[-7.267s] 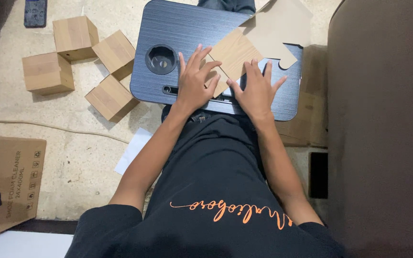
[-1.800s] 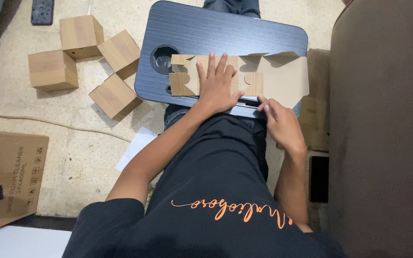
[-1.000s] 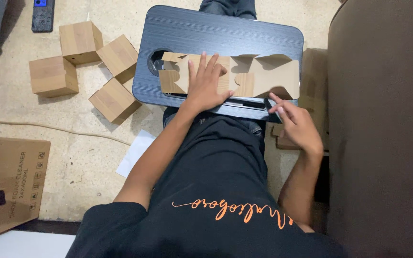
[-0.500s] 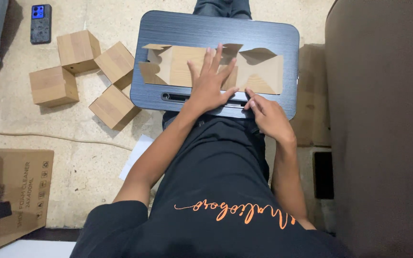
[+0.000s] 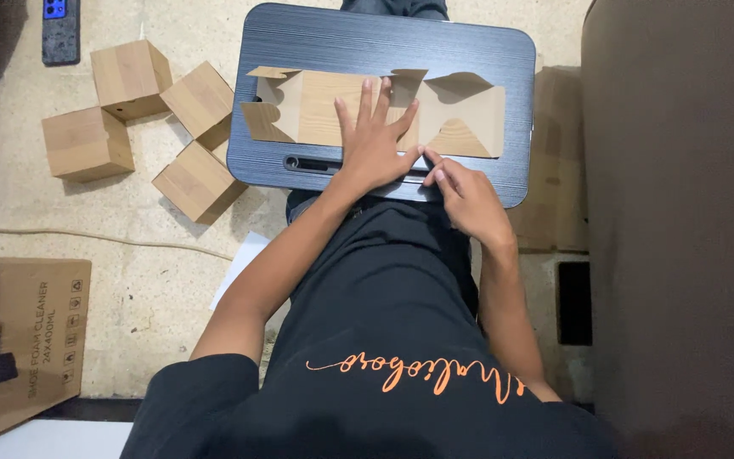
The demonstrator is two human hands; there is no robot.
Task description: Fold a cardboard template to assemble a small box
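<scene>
Dark lap tray [image 5: 469, 51] on person's knees, speckled concrete floor [image 5: 129, 229] below, brown sofa [image 5: 681, 212] beside right arm. Flat cardboard box blank [image 5: 316, 106] lies on tray, long axis left-right, flaps pointing away. Left hand [image 5: 375, 144] pressed flat on blank's middle, fingers spread, gripping nothing. Right hand [image 5: 467, 194] just beside it, fingertips pinching blank's near edge. Four folded wood-print boxes [image 5: 133, 115] well left of left hand.

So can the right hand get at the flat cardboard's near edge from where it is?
Probably yes: the right hand already sits at the flat cardboard near edge, nothing between.
</scene>
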